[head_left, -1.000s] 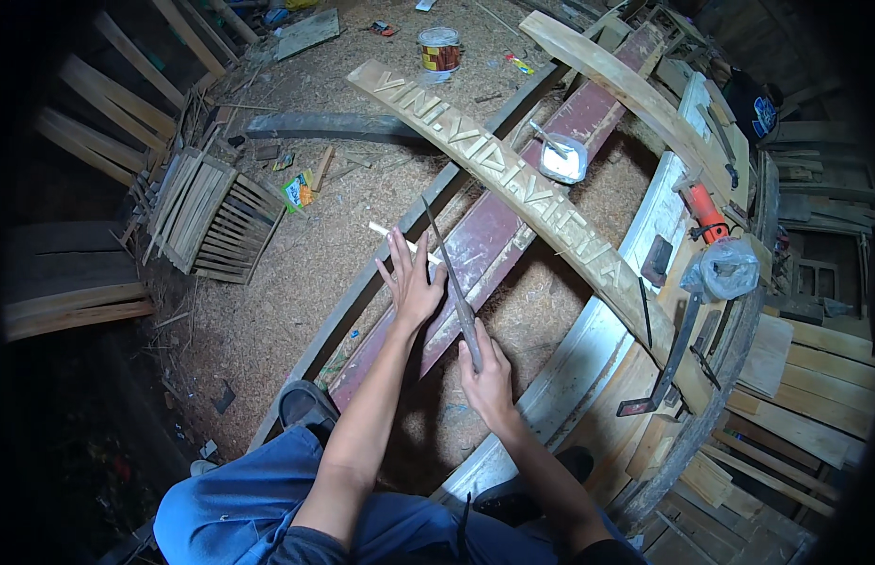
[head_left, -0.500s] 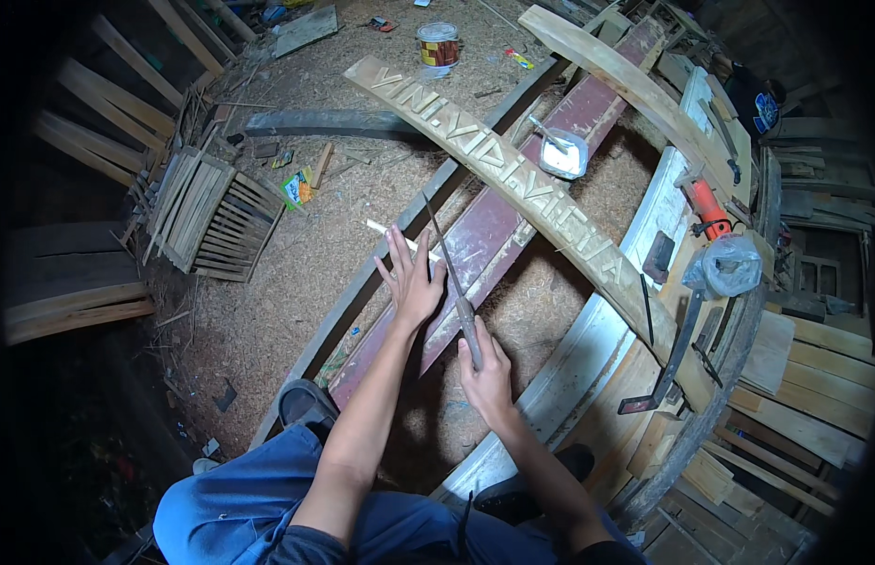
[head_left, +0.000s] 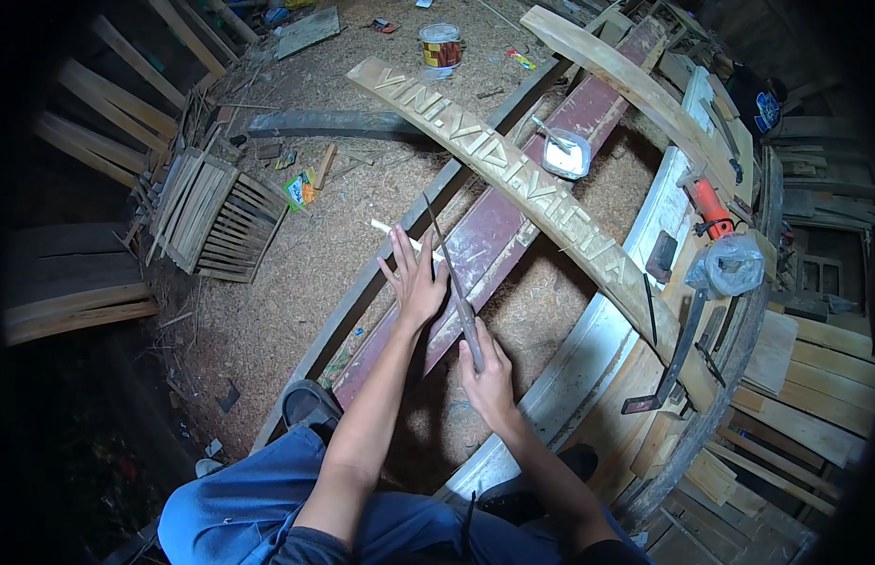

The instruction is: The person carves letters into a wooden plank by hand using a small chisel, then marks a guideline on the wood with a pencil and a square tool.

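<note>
The right hand (head_left: 487, 377) was clamped on the near handle of a long thin grey metal file (head_left: 453, 282) running far-left across the dark red wooden plank (head_left: 513, 226), while the left hand (head_left: 416, 282), fingers spread flat, pressed beside its middle, nearer the tip.

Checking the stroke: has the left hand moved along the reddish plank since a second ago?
No. The left hand sits at the same spot on the reddish plank, fingers spread beside the file.
</note>
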The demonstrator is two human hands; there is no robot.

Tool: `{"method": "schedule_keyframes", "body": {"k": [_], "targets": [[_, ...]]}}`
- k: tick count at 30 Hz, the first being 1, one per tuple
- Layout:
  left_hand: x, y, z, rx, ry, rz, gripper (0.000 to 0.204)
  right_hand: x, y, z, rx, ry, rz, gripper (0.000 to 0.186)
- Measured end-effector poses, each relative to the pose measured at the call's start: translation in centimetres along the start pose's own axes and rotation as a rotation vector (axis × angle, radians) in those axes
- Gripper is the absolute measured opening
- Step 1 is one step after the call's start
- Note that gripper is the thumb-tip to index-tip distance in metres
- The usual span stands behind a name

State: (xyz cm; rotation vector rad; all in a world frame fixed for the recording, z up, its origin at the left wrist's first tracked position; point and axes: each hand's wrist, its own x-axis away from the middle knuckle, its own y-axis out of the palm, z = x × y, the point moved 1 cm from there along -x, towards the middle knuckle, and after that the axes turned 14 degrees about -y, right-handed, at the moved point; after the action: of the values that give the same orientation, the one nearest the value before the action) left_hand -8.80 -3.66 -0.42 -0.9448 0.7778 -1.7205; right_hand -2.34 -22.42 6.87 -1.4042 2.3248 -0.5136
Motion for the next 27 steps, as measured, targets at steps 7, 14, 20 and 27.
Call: {"method": "schedule_keyframes", "body": {"k": [7,14,20,27], "targets": [[-0.1,0.1,0.7,-0.031,-0.011,-0.019,0.071,-0.4,0.9,1.3,-0.007,-0.064,0.044,0.053],[-0.3,0.1,0.4,-0.047,-0.006,0.003,0.07,-1.2,0.8,0.8,0.017,-0.027,0.003,0.053],[0.2,0.3,0.6,-0.035,-0.015,-0.031,0.072,-1.3,0.0,0.8,-0.031,-0.006,-0.004,0.053],[0.0,-0.1,0.8,-0.045,-0.004,-0.025,0.07,-0.5,0.5,1.8,-0.014,-0.024,0.04,0.054]]}}
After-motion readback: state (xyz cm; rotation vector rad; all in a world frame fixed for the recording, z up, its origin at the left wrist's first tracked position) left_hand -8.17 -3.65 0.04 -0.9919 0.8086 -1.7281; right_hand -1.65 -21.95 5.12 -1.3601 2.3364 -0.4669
